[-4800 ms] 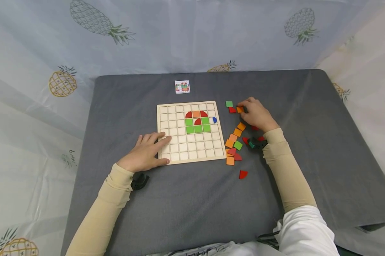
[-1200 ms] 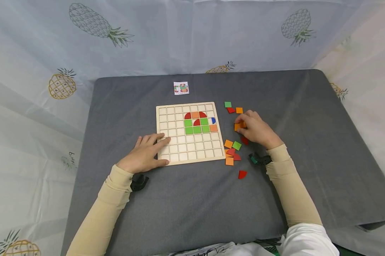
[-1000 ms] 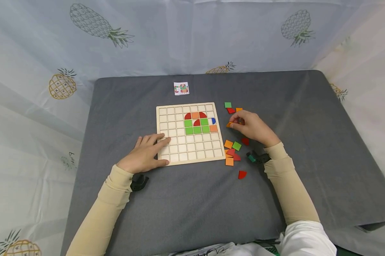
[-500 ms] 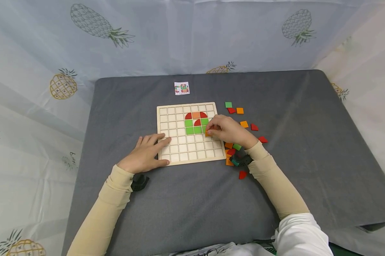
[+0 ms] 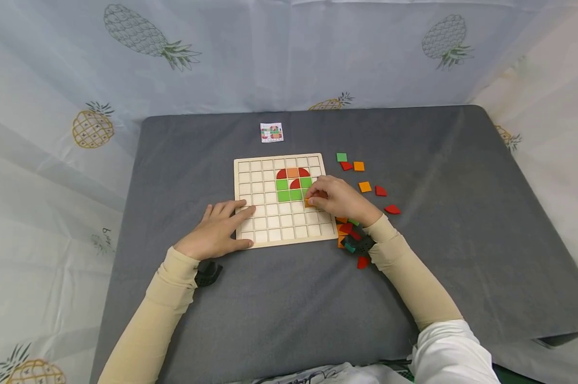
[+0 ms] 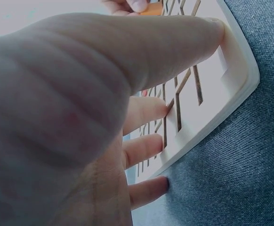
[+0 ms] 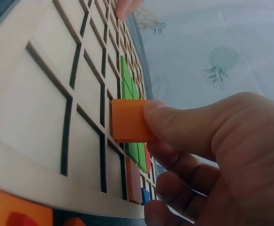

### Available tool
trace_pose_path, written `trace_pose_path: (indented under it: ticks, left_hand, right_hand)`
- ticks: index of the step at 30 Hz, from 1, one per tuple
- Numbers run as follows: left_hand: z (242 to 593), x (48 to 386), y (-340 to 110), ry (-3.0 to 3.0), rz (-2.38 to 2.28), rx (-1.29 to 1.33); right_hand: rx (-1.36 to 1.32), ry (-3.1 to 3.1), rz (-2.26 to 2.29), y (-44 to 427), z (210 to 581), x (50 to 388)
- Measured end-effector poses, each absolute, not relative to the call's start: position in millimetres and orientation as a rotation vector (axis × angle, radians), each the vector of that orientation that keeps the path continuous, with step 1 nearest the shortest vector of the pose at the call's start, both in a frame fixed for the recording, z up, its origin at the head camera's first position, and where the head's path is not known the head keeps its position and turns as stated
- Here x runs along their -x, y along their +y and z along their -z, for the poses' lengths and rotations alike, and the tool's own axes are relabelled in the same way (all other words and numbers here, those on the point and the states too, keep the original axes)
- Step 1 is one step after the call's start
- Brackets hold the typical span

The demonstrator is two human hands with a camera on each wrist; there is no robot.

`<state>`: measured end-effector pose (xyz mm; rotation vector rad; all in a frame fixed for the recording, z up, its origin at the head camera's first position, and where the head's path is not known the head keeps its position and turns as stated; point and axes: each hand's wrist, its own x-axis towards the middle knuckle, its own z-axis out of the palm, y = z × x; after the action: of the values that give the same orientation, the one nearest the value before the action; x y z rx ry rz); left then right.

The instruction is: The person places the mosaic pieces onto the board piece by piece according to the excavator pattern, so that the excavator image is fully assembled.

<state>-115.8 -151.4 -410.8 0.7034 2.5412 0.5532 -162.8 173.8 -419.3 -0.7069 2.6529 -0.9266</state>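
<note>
A wooden grid board (image 5: 269, 223) lies on the table, with red quarter-circles (image 5: 304, 172), a salmon square (image 5: 292, 172) and green squares (image 5: 283, 196) in its cells. My left hand (image 5: 216, 229) rests with spread fingers on its left front edge. Over the cells just in front of the green row, my right hand (image 5: 339, 197) pinches an orange square tile (image 7: 130, 120) between thumb and fingers. In the right wrist view the tile stands tilted, one edge at the grid. Another salmon square (image 7: 133, 181) and a blue piece (image 7: 145, 195) sit beyond it; the right hand hides them in the head view.
Loose tiles lie right of the board: a green square (image 5: 341, 157), orange squares (image 5: 364, 186) and red quarter-circles (image 5: 392, 209). More are partly under the right wrist, with a red piece (image 5: 363, 262) nearer. A small pattern card (image 5: 271, 132) lies behind the board.
A salmon square went into the board's right column. Since then my right hand picked up an orange tile from the right and carried it left over the board. The left hand stayed put.
</note>
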Motion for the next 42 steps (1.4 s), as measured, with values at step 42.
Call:
trace_pose_path:
  ticks: [42]
  left_hand:
    - [411.3,115.8,-152.4,2.544,-0.562,-0.723]
  right_hand:
    - [0.22,2.671,0.409,268.7,386.4,170.7]
